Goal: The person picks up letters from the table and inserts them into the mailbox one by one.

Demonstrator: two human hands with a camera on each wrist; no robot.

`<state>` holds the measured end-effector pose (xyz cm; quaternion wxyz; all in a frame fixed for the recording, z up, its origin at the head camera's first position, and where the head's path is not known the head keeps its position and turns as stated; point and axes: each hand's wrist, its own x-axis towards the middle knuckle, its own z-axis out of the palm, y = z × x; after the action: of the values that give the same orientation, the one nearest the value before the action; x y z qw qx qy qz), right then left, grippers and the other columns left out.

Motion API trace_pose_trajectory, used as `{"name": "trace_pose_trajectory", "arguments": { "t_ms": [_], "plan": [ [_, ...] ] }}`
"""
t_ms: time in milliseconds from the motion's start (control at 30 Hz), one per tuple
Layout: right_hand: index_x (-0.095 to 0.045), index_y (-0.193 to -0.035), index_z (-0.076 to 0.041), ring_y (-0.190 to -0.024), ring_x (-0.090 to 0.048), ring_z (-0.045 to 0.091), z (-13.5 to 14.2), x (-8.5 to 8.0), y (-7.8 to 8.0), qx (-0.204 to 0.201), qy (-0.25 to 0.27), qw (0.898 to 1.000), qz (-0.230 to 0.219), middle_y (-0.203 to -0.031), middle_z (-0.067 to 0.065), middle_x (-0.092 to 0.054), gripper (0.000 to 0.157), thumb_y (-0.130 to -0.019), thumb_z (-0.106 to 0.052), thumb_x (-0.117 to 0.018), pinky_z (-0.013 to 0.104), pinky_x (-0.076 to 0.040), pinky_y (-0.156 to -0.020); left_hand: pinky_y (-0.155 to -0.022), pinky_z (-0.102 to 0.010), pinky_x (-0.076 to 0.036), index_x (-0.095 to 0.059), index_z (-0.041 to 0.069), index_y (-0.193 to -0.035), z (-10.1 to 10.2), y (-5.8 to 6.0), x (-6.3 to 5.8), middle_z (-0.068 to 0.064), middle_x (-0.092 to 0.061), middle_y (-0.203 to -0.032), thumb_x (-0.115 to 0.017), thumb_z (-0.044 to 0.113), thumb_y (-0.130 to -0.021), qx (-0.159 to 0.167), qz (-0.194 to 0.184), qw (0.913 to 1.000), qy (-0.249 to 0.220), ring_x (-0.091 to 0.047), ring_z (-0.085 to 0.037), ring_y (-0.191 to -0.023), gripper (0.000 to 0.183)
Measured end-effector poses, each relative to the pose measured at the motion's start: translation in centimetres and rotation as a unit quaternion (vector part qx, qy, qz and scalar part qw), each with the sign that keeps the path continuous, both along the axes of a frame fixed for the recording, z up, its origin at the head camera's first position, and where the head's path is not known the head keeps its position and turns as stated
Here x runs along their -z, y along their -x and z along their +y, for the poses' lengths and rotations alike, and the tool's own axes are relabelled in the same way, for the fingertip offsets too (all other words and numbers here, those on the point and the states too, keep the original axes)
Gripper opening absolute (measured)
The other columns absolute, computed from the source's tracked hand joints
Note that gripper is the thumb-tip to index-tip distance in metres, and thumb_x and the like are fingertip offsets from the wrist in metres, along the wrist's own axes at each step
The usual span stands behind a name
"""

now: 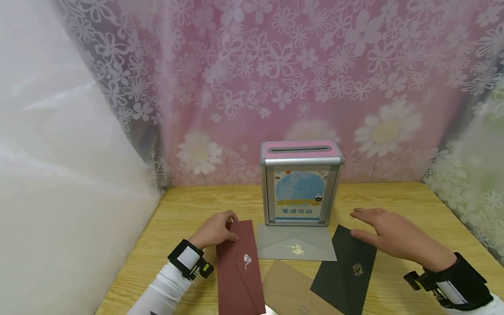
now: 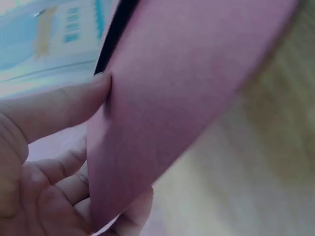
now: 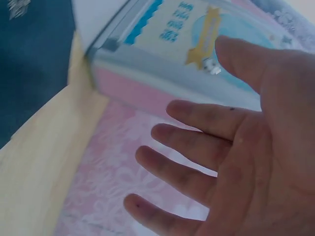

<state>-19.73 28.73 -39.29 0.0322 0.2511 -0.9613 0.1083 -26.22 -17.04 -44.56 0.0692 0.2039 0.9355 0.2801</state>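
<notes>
Wood-grain table (image 1: pixel 193 201) underneath — left hand (image 1: pixel 214 229) pinching a flat maroon, silver-printed envelope (image 1: pixel 240 275), right hand (image 1: pixel 397 234) outstretched.

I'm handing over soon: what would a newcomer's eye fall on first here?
First is the pink-topped letter box, upright before the flowered curtain. Next, front left of it, the left hand pinches a dark red envelope. At right, the right hand is near a black envelope.
</notes>
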Motion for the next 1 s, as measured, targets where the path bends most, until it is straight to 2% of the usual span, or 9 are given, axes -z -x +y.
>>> {"name": "trace_pose_trajectory", "arguments": {
  "t_ms": [233, 433, 600, 733, 867, 933, 1000],
  "plan": [
    [-0.054, -0.133, -0.009, -0.116, -0.046, 0.038, -1.9, -1.9, -0.9, -0.031, -0.015, 0.999, -0.028, -0.134, 0.018, -0.051, 0.067, -0.089, -0.06, -0.05, 0.059, -0.042, -0.088, -0.067, -0.035, -0.052, -0.063, 0.012, -0.121, -1.4, -0.4, -3.4, -0.005, -0.064, -0.106, -0.07, 0.012, -0.085, 0.014, 0.011, 0.9985, -0.052, -0.058, -0.012, -0.081, 0.037],
    [-0.053, -0.134, -0.014, -0.115, -0.049, 0.032, -3.7, -3.5, -1.4, -0.053, -0.023, 0.998, -0.036, -0.131, 0.012, -0.054, 0.066, -0.088, -0.061, -0.051, 0.054, -0.043, -0.09, -0.071, -0.037, -0.053, -0.062, 0.012, -0.126, -1.3, -0.9, -7.1, -0.006, -0.064, -0.112, -0.069, 0.011, -0.086, 0.007, 0.037, 0.9969, -0.069, -0.058, -0.011, -0.087, 0.04],
    [-0.054, -0.134, -0.02, -0.113, -0.051, 0.022, -6.6, -5.3, -1.3, -0.08, 0.001, 0.997, -0.008, -0.129, 0.004, -0.056, 0.06, -0.089, -0.06, -0.05, 0.049, -0.047, -0.087, -0.07, -0.036, -0.053, -0.064, 0.014, -0.123, -0.3, -1.7, -10.7, -0.003, -0.066, -0.109, -0.071, 0.011, -0.085, 0.015, 0.099, 0.9916, -0.081, -0.059, -0.008, -0.084, 0.039],
    [-0.051, -0.137, -0.024, -0.103, -0.056, 0.013, -9.5, -6.2, -0.8, -0.106, 0.013, 0.993, 0.044, -0.125, -0.002, -0.059, 0.059, -0.09, -0.059, -0.051, 0.042, -0.052, -0.079, -0.068, -0.033, -0.052, -0.065, 0.019, -0.122, 1.8, -2.7, -13.1, 0.003, -0.065, -0.106, -0.071, 0.014, -0.086, 0.025, 0.159, 0.9828, -0.09, -0.056, -0.005, -0.082, 0.037],
    [-0.051, -0.136, -0.026, -0.08, -0.056, 0.001, -11.7, -6.6, -0.3, -0.132, 0.031, 0.987, 0.083, -0.108, -0.01, -0.063, 0.054, -0.091, -0.057, -0.051, 0.029, -0.05, -0.063, -0.071, -0.033, -0.053, -0.062, 0.018, -0.125, 4.3, -4.0, -15.1, 0.002, -0.062, -0.11, -0.068, 0.015, -0.088, 0.057, 0.207, 0.97, -0.113, -0.054, -0.004, -0.087, 0.037],
    [-0.056, -0.127, -0.026, -0.07, -0.052, -0.003, -12.4, -6.7, -0.2, -0.146, 0.051, 0.984, 0.089, -0.096, -0.014, -0.062, 0.043, -0.093, -0.051, -0.053, 0.024, -0.047, -0.055, -0.069, -0.032, -0.053, -0.061, 0.015, -0.125, 5.5, -4.4, -16.0, 0.001, -0.061, -0.109, -0.067, 0.015, -0.089, 0.076, 0.234, 0.9611, -0.126, -0.054, -0.004, -0.086, 0.037],
    [-0.059, -0.112, -0.024, -0.06, -0.047, -0.003, -12.7, -6.8, -0.1, -0.155, 0.08, 0.98, 0.091, -0.083, -0.016, -0.059, 0.026, -0.094, -0.043, -0.056, 0.022, -0.043, -0.048, -0.066, -0.029, -0.053, -0.061, 0.014, -0.125, 6.5, -4.6, -16.7, 0.002, -0.061, -0.107, -0.067, 0.015, -0.089, 0.091, 0.262, 0.9514, -0.134, -0.053, -0.004, -0.084, 0.037]
  ]
}}
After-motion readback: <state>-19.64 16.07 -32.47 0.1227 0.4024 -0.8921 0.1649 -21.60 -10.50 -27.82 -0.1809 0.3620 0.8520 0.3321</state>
